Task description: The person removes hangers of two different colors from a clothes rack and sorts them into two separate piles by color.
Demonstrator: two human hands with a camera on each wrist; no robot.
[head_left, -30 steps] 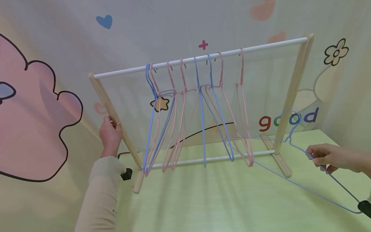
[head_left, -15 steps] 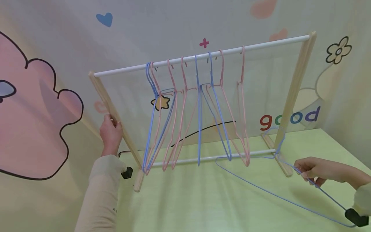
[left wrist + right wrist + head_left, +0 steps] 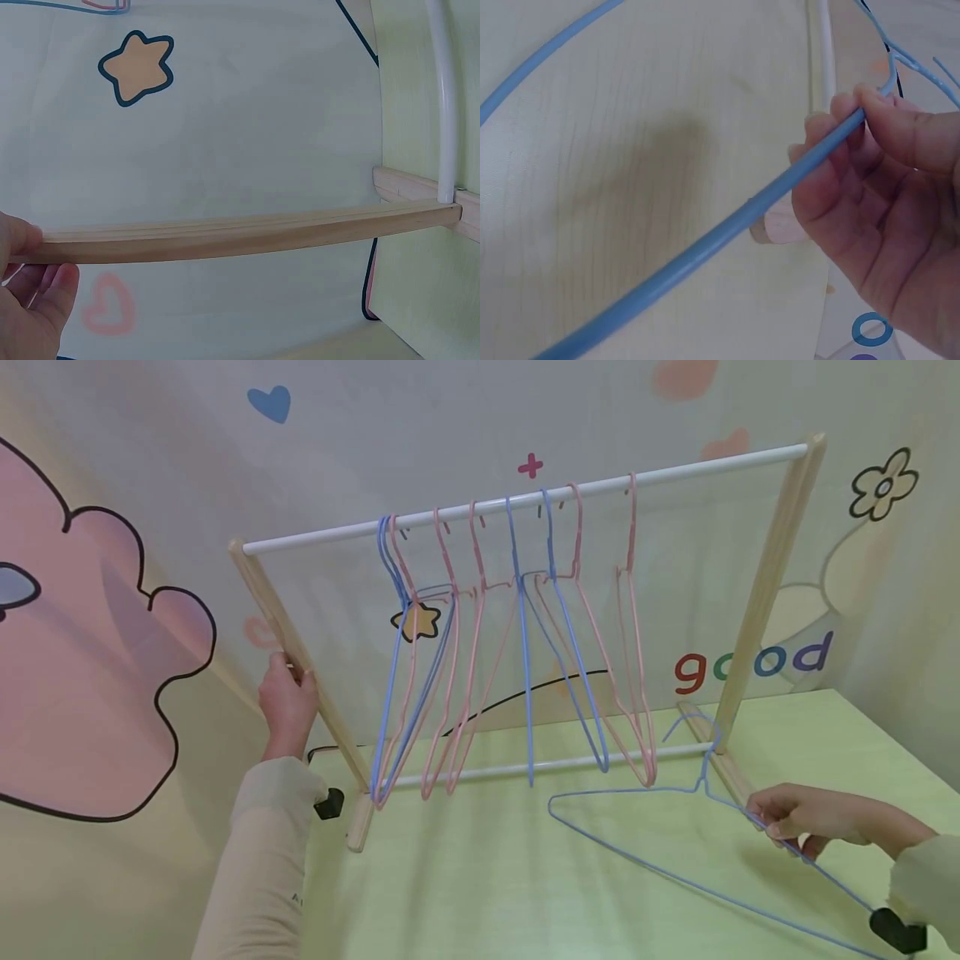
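Green tabletop (image 3: pixel 450 877) underlies the held hanger (image 3: pixel 705 245) — slim, smooth, blue.

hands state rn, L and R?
Left hand: closed, holding the left wooden post.
Right hand: closed, fingers pinching a blue hanger.

I've got a pale backdrop (image 3: pixel 420 435) with pink cartoon shape (image 3: pixel 90 652), blue heart (image 3: pixel 270 404), "good" lettering (image 3: pixel 781 662); light green tabletop (image 3: pixel 465 885).

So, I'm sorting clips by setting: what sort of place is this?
Probably a child-themed room or a staged corner indoors: there's a cartoon-printed backdrop, with a clothes rack standing on a pale green table.
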